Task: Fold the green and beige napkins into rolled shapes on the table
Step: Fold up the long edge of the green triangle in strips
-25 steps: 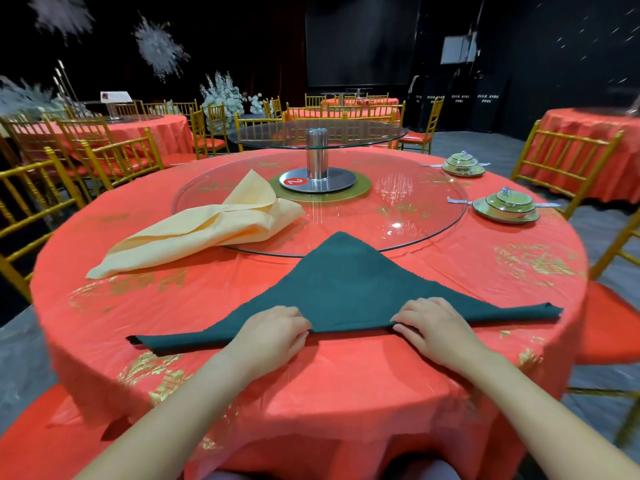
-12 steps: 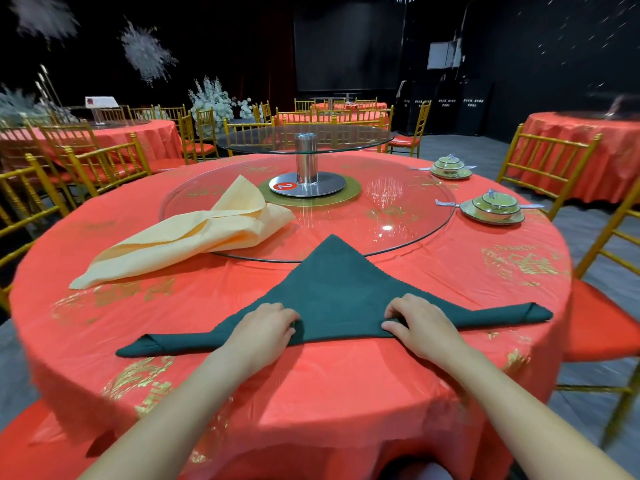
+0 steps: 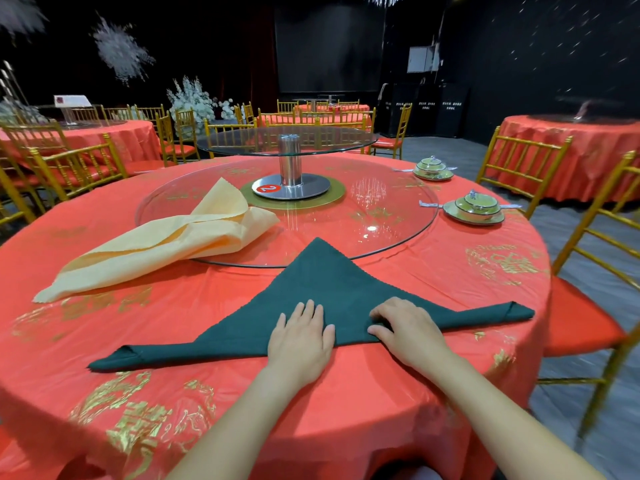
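Green napkin [image 3: 322, 282]: dark triangle, near edge rolled. Left hand [image 3: 301, 341] flat on it, fingers together; right hand [image 3: 405, 329] fingers curled, pinching roll. Red tag [image 3: 266, 188] reads "2".

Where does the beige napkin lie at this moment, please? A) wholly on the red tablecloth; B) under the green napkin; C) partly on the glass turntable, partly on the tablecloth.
C: the beige napkin drapes from the glass turntable onto the red tablecloth.

Red table [image 3: 346, 403] with green napkin [image 3: 322, 282], beige napkin [image 3: 166, 247], turntable [image 3: 381, 216], perhaps lidded bowls [image 3: 476, 206]
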A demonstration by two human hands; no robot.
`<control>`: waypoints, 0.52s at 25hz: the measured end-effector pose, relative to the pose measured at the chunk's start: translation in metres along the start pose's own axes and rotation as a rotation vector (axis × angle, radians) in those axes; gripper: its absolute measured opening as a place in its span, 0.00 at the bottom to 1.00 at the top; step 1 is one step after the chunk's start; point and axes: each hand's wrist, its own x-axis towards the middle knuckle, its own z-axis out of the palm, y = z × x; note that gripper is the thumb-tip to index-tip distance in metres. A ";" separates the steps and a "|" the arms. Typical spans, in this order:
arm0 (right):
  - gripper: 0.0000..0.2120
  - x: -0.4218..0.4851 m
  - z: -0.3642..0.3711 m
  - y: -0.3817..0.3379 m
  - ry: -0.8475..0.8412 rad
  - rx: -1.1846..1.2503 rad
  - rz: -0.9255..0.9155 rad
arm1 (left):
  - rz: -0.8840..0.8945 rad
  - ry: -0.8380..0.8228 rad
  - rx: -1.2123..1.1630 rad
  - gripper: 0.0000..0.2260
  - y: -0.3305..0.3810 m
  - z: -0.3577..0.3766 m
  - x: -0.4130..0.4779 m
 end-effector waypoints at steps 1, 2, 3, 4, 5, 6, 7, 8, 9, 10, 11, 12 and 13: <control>0.19 -0.004 0.003 -0.007 0.004 -0.019 -0.040 | -0.002 -0.002 0.014 0.25 0.000 0.001 0.000; 0.27 -0.010 0.006 -0.017 -0.020 -0.037 -0.089 | -0.006 -0.002 0.018 0.25 -0.001 0.002 0.000; 0.36 -0.017 0.010 -0.028 -0.060 -0.047 -0.140 | -0.008 -0.005 0.020 0.26 -0.001 0.003 0.001; 0.43 -0.025 0.013 -0.035 -0.118 -0.055 -0.159 | -0.005 -0.007 0.026 0.26 -0.001 0.003 0.001; 0.48 -0.030 0.014 -0.039 -0.168 -0.053 -0.154 | -0.005 -0.007 0.032 0.26 -0.001 0.003 0.002; 0.48 -0.034 0.014 -0.038 -0.201 -0.046 -0.139 | -0.005 -0.007 0.035 0.26 -0.001 0.003 0.001; 0.47 -0.035 0.013 -0.032 -0.217 -0.045 -0.120 | -0.002 -0.007 0.033 0.26 -0.001 0.003 0.001; 0.45 -0.036 0.010 -0.025 -0.223 -0.047 -0.101 | -0.001 -0.007 0.032 0.26 -0.001 0.003 0.002; 0.43 -0.038 0.008 -0.016 -0.231 -0.054 -0.074 | -0.001 -0.010 0.033 0.26 -0.001 0.004 0.002; 0.39 -0.040 0.005 -0.008 -0.242 -0.067 -0.047 | -0.003 -0.011 0.034 0.26 0.000 0.004 0.002; 0.34 -0.041 0.003 0.000 -0.258 -0.085 -0.018 | -0.007 -0.013 0.035 0.26 0.000 0.004 0.002; 0.28 -0.043 0.001 0.008 -0.277 -0.100 0.012 | -0.009 -0.012 0.036 0.26 0.000 0.004 0.002; 0.25 -0.045 -0.001 0.016 -0.288 -0.106 0.042 | -0.008 -0.010 0.037 0.26 0.000 0.003 0.002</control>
